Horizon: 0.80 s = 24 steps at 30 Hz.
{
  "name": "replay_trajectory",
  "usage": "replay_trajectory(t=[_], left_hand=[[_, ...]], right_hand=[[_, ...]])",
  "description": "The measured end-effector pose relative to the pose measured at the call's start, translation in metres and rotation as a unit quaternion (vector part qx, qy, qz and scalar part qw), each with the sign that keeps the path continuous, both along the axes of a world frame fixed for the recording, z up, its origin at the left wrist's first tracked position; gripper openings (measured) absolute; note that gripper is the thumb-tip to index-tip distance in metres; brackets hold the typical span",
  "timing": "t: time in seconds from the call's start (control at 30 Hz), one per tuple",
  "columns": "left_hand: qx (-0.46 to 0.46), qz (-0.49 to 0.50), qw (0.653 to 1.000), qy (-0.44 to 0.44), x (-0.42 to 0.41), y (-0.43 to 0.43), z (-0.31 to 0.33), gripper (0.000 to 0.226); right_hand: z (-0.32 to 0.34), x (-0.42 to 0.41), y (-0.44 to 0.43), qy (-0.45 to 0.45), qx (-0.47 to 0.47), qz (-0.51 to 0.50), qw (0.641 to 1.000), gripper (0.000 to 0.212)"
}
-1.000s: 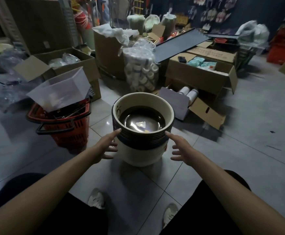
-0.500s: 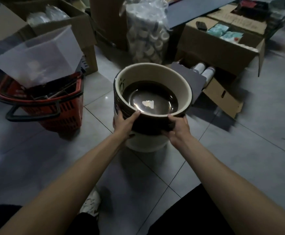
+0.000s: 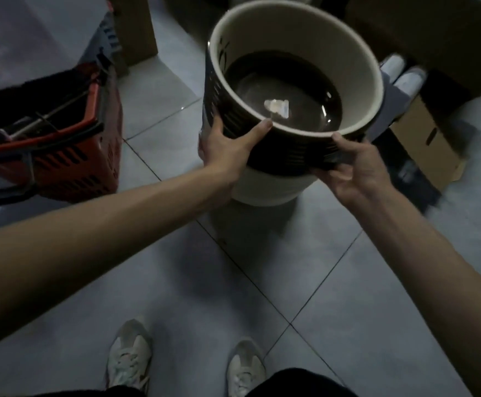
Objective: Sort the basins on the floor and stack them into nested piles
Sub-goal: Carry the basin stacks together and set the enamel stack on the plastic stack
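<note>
Left hand (image 3: 228, 144) and right hand (image 3: 353, 164), open beside the nested basin stack (image 3: 288, 144) 1 second ago, now clasp its dark ribbed rims; the stack tilts, probably being lifted for sorting.

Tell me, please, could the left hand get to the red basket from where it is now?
Probably yes, but not right away: the left hand is gripping the basin stack. The red basket sits beside it with bare floor between.

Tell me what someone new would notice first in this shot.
The nested stack of basins fills the upper middle, cream inside with a dark glossy bottom and dark ribbed rims. The left hand and right hand grip its near side from either flank. A red shopping basket sits on the floor at left.
</note>
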State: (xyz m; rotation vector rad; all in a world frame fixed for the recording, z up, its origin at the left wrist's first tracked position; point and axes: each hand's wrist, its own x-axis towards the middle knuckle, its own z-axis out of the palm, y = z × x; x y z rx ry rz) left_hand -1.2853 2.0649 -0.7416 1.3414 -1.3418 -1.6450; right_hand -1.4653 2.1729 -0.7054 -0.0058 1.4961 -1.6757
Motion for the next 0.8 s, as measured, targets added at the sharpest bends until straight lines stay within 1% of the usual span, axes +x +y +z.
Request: replay_trajectory(t=[0.07,0.13,0.23,0.27,0.3,0.37,0.4,0.43,0.5,0.53,0.57,0.63,0.73,0.8], left_hand=[[-0.002,-0.016,1.000,0.004,-0.003,-0.004,0.005,0.107],[-0.005,-0.043,0.999,0.019,0.003,-0.004,0.009,0.095],[-0.001,-0.086,0.996,0.011,0.022,-0.008,0.006,0.075],[0.003,-0.090,0.996,0.002,0.028,-0.011,0.006,0.070],[0.001,-0.090,0.996,-0.007,0.032,-0.018,0.006,0.068],[-0.006,-0.088,0.996,-0.024,0.041,-0.033,-0.003,0.070],[-0.012,-0.088,0.996,-0.030,0.045,-0.039,-0.008,0.070],[-0.019,-0.089,0.995,-0.032,0.048,-0.044,-0.016,0.069],[-0.021,-0.091,0.995,-0.027,0.050,-0.049,-0.035,0.064],[-0.015,-0.091,0.996,-0.021,0.049,-0.049,-0.045,0.061],[-0.009,-0.086,0.996,-0.012,0.048,-0.050,-0.053,0.056],[0.010,-0.071,0.997,0.018,0.045,-0.053,-0.066,0.051],[0.046,-0.083,0.995,0.035,0.047,-0.064,-0.076,0.069],[0.077,-0.100,0.992,0.015,0.054,-0.072,-0.073,0.072]], right_hand=[[0.001,-0.003,-0.001,0.000,-0.011,-0.010,1.000,0.052],[0.004,0.000,0.000,-0.009,-0.020,-0.017,1.000,0.052],[0.003,0.008,0.005,-0.006,-0.019,-0.019,1.000,0.057],[0.003,0.011,0.008,0.006,0.002,-0.028,1.000,0.063],[0.001,0.012,0.009,0.023,0.025,-0.043,0.999,0.075],[-0.011,0.014,0.013,0.048,0.045,-0.054,0.996,0.095],[-0.019,0.015,0.014,0.052,0.037,-0.051,0.997,0.097],[-0.027,0.015,0.014,0.056,0.023,-0.044,0.997,0.091],[-0.039,0.017,0.014,0.075,-0.008,-0.032,0.997,0.062],[-0.043,0.018,0.015,0.084,-0.021,-0.029,0.996,0.052],[-0.047,0.018,0.016,0.092,-0.033,-0.025,0.995,0.047],[-0.054,0.015,0.019,0.107,-0.049,-0.014,0.993,0.047],[-0.060,0.010,0.026,0.098,-0.037,-0.001,0.994,0.053],[-0.057,0.008,0.028,0.071,-0.012,0.002,0.997,0.060]])
